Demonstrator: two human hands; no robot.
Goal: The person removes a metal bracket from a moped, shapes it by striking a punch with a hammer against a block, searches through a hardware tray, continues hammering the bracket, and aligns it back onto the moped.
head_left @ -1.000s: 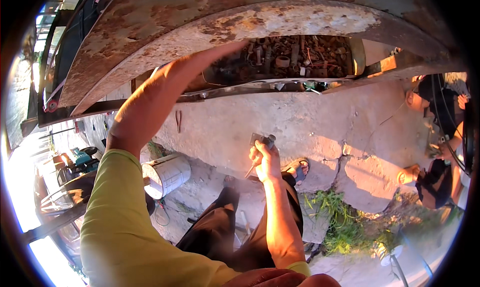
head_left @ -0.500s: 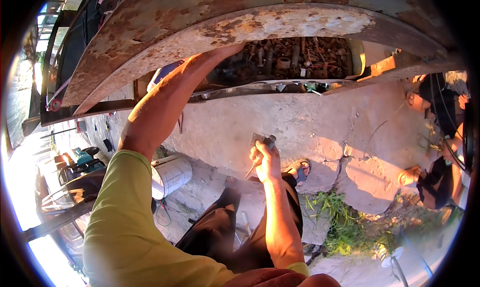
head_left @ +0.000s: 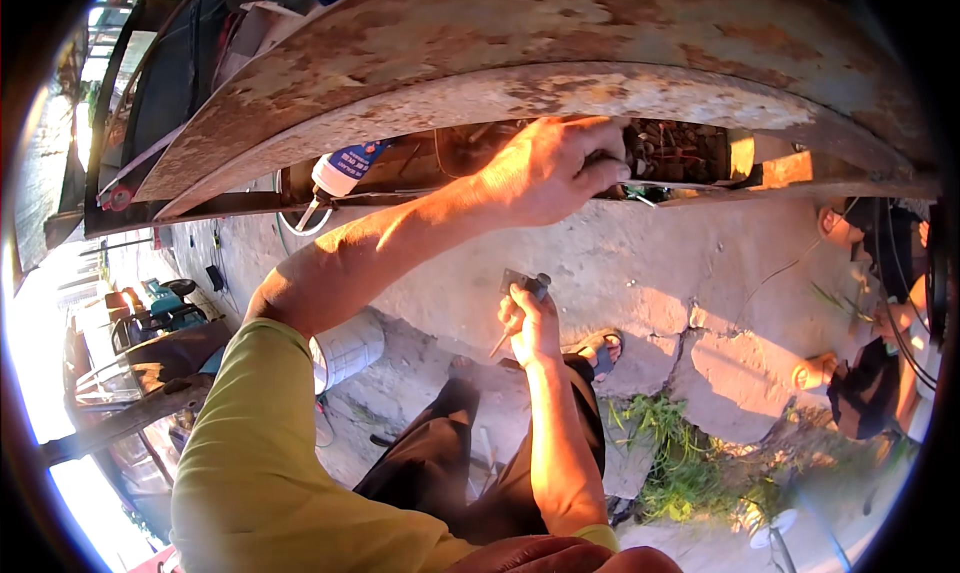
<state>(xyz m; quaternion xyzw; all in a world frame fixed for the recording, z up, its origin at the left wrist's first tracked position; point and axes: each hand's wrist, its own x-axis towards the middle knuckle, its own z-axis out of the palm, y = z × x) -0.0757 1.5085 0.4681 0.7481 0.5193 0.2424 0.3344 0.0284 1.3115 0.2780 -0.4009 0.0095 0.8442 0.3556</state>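
Observation:
My left hand (head_left: 545,173) reaches under the rusty curved metal lip (head_left: 660,93) at a tray of mixed rusty hardware (head_left: 680,153), its fingers curled; whatever they hold is hard to make out. Left of that hand, a white tube with a blue label and a nozzle (head_left: 340,173) lies tilted. My right hand (head_left: 530,318) grips a dark metal block (head_left: 524,281), held low over the concrete; a thin rod points down from below that hand.
A white bucket (head_left: 348,353) lies on the cracked concrete (head_left: 740,373) by my legs, near my sandalled foot (head_left: 600,351). Other people's legs and feet (head_left: 865,383) show at the right. A teal machine (head_left: 160,303) stands at the left, and weeds (head_left: 655,443) grow from the cracks.
My left hand has come from deep under the lip into view at the tray's near side, uncovering the white tube. The rim and tray sit lower in the picture. My right hand stays put.

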